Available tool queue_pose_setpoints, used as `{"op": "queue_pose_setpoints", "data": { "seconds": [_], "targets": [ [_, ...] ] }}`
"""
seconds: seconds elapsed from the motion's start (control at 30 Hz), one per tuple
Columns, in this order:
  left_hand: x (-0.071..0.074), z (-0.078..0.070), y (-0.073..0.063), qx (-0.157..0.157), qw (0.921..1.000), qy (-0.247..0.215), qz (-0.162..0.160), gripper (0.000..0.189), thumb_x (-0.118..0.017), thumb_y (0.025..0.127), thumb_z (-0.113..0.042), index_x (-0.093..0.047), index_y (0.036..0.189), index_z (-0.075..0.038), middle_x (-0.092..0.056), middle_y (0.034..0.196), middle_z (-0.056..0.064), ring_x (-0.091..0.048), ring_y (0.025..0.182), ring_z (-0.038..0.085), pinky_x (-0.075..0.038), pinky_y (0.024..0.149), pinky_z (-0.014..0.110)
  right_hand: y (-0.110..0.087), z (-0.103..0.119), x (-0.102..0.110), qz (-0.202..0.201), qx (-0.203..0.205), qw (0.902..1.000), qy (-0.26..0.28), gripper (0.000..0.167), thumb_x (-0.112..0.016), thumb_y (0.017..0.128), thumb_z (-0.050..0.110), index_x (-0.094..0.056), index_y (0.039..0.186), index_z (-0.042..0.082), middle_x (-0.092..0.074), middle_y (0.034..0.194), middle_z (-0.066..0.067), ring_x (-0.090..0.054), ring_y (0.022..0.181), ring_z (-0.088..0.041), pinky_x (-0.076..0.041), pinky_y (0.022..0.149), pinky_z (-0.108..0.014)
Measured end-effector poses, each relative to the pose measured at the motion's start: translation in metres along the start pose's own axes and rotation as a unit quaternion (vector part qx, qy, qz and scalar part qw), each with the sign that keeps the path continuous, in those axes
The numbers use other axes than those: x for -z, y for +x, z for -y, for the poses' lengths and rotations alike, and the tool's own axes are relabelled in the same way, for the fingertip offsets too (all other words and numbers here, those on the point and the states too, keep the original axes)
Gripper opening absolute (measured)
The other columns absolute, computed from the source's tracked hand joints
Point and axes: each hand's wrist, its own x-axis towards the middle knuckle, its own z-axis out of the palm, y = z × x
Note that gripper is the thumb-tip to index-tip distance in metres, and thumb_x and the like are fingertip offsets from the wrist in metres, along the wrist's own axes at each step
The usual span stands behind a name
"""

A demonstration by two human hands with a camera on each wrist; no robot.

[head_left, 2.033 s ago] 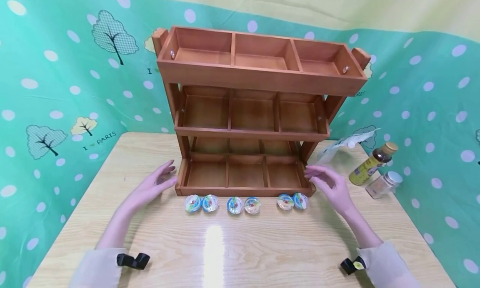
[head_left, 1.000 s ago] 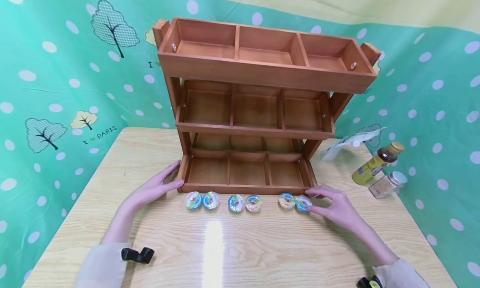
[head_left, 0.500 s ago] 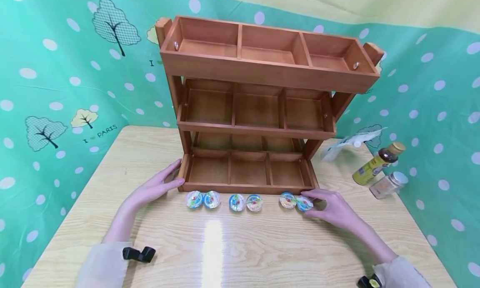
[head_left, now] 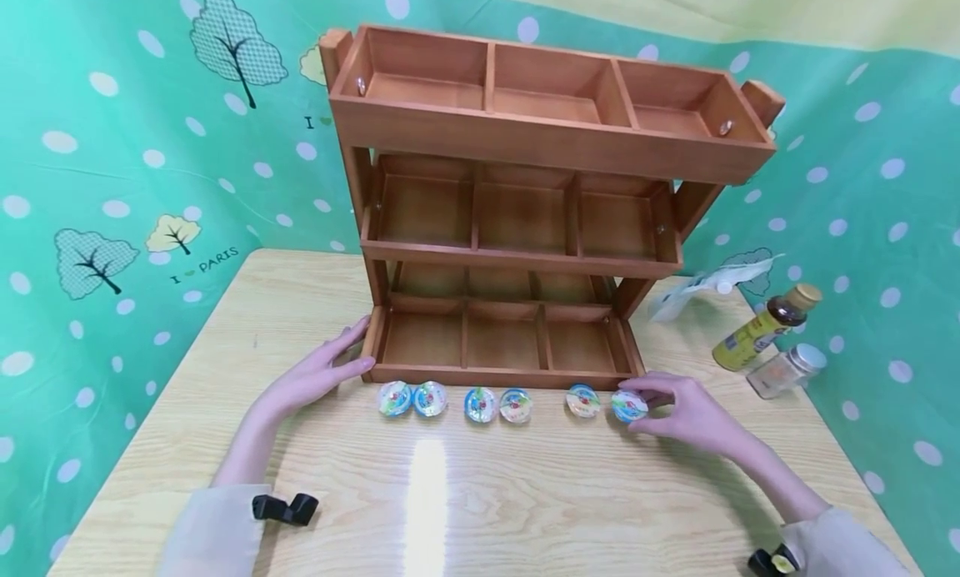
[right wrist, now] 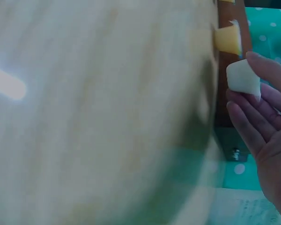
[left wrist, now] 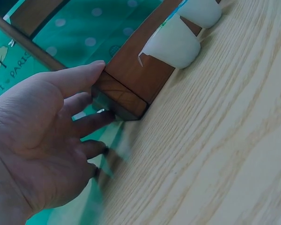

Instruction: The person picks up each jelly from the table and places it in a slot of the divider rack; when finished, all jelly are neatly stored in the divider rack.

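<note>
My right hand [head_left: 693, 414] pinches a small jelly cup [head_left: 627, 406] with a printed foil lid, at the right front corner of the brown wooden rack [head_left: 551, 148]. In the right wrist view this cup's white body [right wrist: 242, 77] sits between thumb and fingers. My left hand [head_left: 315, 375] rests against the left end of the rack's bottom tier, thumb at the front corner, other fingers loosely spread along the side. Several more cups stand in a row before the rack: a pair [head_left: 412, 399] at left, a pair [head_left: 497, 405] in the middle, and one [head_left: 582, 400] at right.
The rack has three tiers with divided compartments. Right of it on the wooden table [head_left: 525, 494] stand a brown-capped bottle [head_left: 757, 335], a silver-lidded jar [head_left: 783, 373] and a clear and white plastic packet [head_left: 705, 285]. A dotted green cloth [head_left: 150, 185] hangs behind.
My right hand has come down from the rack's right side, taken hold of the rightmost cup and drawn it right, away from its neighbour. The left hand has moved in to touch the rack.
</note>
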Motion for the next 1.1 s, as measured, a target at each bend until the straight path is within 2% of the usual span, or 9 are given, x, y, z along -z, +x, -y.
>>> {"op": "queue_pose_setpoints", "data": {
  "seconds": [0.23,0.37,0.5,0.6,0.9,1.1],
  "targets": [
    [-0.002,-0.001,0.001,0.006,1.0,-0.006,0.0,0.079,-0.058,0.104,-0.044,-0.01,0.166,-0.035,-0.008,0.176,0.01,-0.002,0.159,0.051,-0.01,0.119,0.08,0.018,0.005,0.02,0.007,0.011,0.9983,0.057,0.053,-0.088,0.081,0.014,-0.07,0.13,0.009,-0.075,0.114,-0.003,-0.069,0.098,0.001,-0.059,0.085,-0.017],
    [-0.002,-0.001,0.001,0.01,0.9999,-0.008,-0.001,0.08,-0.058,0.103,-0.045,-0.009,0.166,-0.036,-0.007,0.176,0.01,-0.001,0.159,0.051,-0.012,0.118,0.081,0.037,0.014,0.019,0.02,0.008,0.995,0.098,0.054,-0.086,0.083,0.012,-0.067,0.133,0.005,-0.073,0.119,-0.009,-0.07,0.1,0.001,-0.06,0.086,-0.02],
    [-0.002,-0.001,0.001,0.002,1.0,-0.009,0.002,0.079,-0.057,0.104,-0.044,-0.008,0.166,-0.035,-0.006,0.176,0.011,-0.003,0.159,0.052,-0.015,0.118,0.08,0.062,0.026,0.012,0.037,0.008,0.9883,0.148,0.057,-0.086,0.083,0.01,-0.064,0.135,0.001,-0.071,0.124,-0.014,-0.07,0.102,0.0,-0.061,0.087,-0.021],
    [-0.001,-0.001,0.001,0.001,0.9999,-0.009,0.006,0.079,-0.056,0.104,-0.043,-0.009,0.167,-0.034,-0.006,0.176,0.012,-0.002,0.158,0.053,-0.014,0.118,0.08,0.082,0.036,0.007,0.047,0.009,0.9841,0.171,0.058,-0.087,0.082,0.01,-0.065,0.135,0.002,-0.071,0.125,-0.014,-0.069,0.103,-0.002,-0.06,0.089,-0.02],
    [-0.001,0.0,0.002,0.014,0.9998,-0.006,0.01,0.078,-0.055,0.104,-0.046,-0.008,0.166,-0.038,-0.005,0.176,0.011,0.001,0.158,0.052,-0.011,0.116,0.083,0.142,0.065,-0.008,0.067,-0.016,0.975,0.211,0.053,-0.085,0.084,0.009,-0.068,0.134,0.013,-0.074,0.119,-0.012,-0.071,0.101,-0.017,-0.062,0.086,-0.025],
    [-0.002,-0.001,0.004,0.016,0.9998,-0.007,0.012,0.078,-0.055,0.104,-0.047,-0.007,0.165,-0.04,-0.004,0.176,0.01,0.003,0.159,0.052,-0.01,0.116,0.083,0.178,0.084,-0.033,0.092,-0.028,0.9685,0.23,0.053,-0.084,0.084,0.008,-0.068,0.134,0.012,-0.073,0.118,-0.01,-0.07,0.102,-0.018,-0.06,0.086,-0.026]
  ]
}}
